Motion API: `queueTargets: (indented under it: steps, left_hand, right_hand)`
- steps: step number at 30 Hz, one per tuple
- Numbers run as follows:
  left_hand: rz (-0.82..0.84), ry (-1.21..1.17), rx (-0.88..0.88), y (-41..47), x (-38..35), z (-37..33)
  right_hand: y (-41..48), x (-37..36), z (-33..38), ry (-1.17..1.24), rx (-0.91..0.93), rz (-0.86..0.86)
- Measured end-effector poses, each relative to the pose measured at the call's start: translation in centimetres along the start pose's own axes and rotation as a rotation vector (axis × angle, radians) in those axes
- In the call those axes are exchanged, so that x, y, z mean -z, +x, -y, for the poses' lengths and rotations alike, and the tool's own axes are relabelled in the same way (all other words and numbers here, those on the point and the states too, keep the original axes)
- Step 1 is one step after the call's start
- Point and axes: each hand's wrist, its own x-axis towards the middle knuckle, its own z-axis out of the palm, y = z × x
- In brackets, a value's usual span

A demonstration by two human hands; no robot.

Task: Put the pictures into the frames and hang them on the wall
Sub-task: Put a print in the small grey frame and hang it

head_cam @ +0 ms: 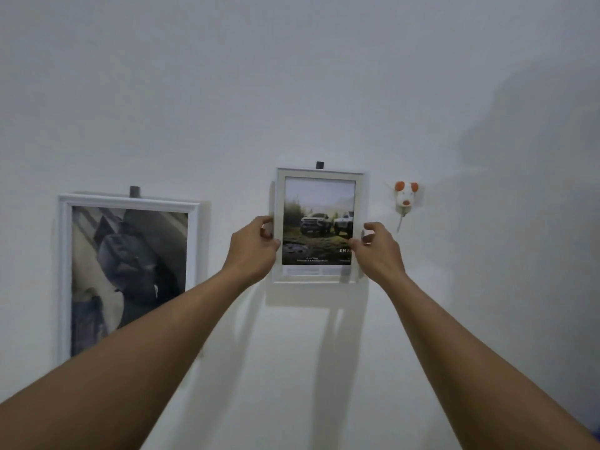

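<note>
Your left hand (253, 251) and right hand (378, 251) are bare; your left forearm (146, 352) and right forearm (470, 345) are bare too, right down to the lower edge of the view; a thin sliver of blue (597, 431) shows beside your right arm at the bottom corner; whether it is clothing, you cannot tell.
</note>
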Motion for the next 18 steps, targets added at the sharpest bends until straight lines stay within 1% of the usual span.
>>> queueTargets:
  steps: [3,9,18]
  left_hand:
    - [-0.015,-0.046,0.011,0.1,-1.1,-0.7]
    - [-0.088,-0.122,0.053,0.1,-1.6,-0.6]
    - [-0.089,-0.188,0.031,-1.9,2.3,-1.4]
  right_hand:
    - [0.7,-0.3,-0.9,0.076,0.01,-0.001]
    - [1.1,0.0,-1.6,0.179,0.084,0.031]
    - [-1.7,0.8,1.1,0.321,0.11,0.099]
